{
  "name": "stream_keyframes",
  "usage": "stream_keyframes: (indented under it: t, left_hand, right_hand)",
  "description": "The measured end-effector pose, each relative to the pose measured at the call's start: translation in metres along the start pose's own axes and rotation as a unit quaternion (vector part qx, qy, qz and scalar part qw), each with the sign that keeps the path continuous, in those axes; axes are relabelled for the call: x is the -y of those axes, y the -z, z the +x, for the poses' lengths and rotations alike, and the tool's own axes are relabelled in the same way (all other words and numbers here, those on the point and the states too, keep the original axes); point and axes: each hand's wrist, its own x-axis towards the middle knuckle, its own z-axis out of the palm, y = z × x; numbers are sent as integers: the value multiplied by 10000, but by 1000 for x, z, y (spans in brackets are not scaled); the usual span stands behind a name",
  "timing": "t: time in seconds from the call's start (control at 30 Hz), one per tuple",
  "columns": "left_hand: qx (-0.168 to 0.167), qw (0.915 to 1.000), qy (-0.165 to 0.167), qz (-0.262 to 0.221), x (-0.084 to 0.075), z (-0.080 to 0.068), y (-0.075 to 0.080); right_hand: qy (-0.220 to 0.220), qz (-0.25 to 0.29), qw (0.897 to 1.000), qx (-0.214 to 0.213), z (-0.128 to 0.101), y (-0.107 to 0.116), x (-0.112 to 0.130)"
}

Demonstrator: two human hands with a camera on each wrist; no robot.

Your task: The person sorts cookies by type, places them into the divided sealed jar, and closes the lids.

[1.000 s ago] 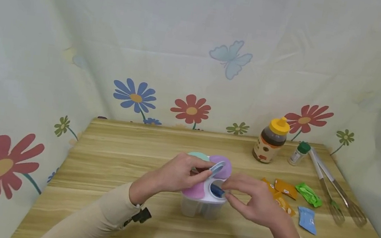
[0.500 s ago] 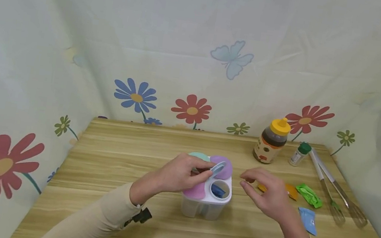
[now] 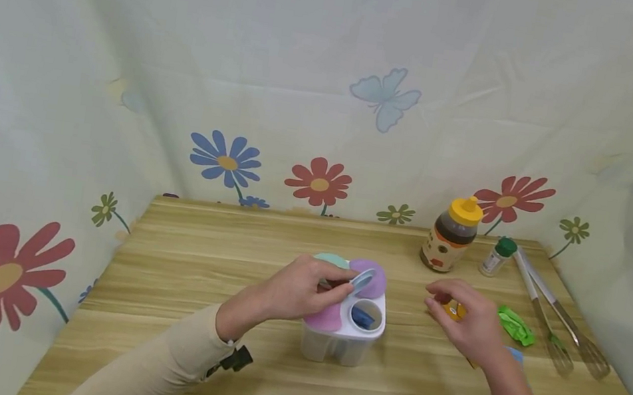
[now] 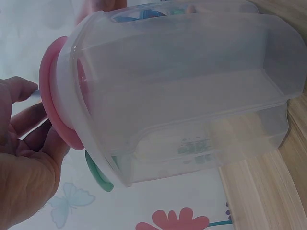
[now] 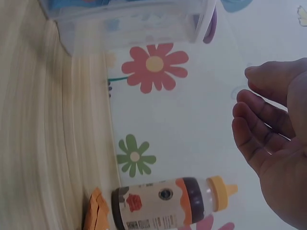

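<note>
In the head view, the left hand (image 3: pixel 303 290) is resting on top of the box (image 3: pixel 342 336), a clear four-cup container standing at the middle of the table (image 3: pixel 170 285). Its fingertips are pinching the blue lid (image 3: pixel 362 278) and holding it tipped up, so the front right cup is lying open with a blue packet (image 3: pixel 362 316) showing inside. The pink lid (image 3: pixel 326 319), the purple lid (image 3: pixel 371 275) and the green lid (image 3: pixel 331 259) are lying flat on the other three cups. The right hand (image 3: pixel 466 320) is hovering to the right of the box, well apart from it, with its fingers curling round an orange packet (image 3: pixel 454 309). A green packet (image 3: pixel 513 323) is lying just beyond that hand, and a bottle (image 3: pixel 450 233), a small jar (image 3: pixel 497 254) and tongs (image 3: pixel 556 311) are sitting farther back on the right.

In the left wrist view, the box (image 4: pixel 192 96) is filling the frame, with the pink lid (image 4: pixel 50 103) at its rim and the left hand (image 4: pixel 24 163) lying beside that lid; the grip itself is hidden here.

In the right wrist view, the right hand (image 5: pixel 276 139) is showing only bent fingers, and I cannot tell from here what they are holding. The bottle (image 5: pixel 168 203) is lying across the lower frame, an orange packet (image 5: pixel 98 211) is beside it on the table (image 5: pixel 43 143), and the box (image 5: pixel 129 19) is at the top edge.
</note>
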Motion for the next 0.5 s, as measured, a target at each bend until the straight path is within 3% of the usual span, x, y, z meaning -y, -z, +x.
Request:
stream_keyframes:
  t: [0.5]
  left_hand:
    - [-16, 9999, 72, 102, 0, 0, -1]
  right_hand:
    - [-539, -602, 9967, 82, -20, 15, -16]
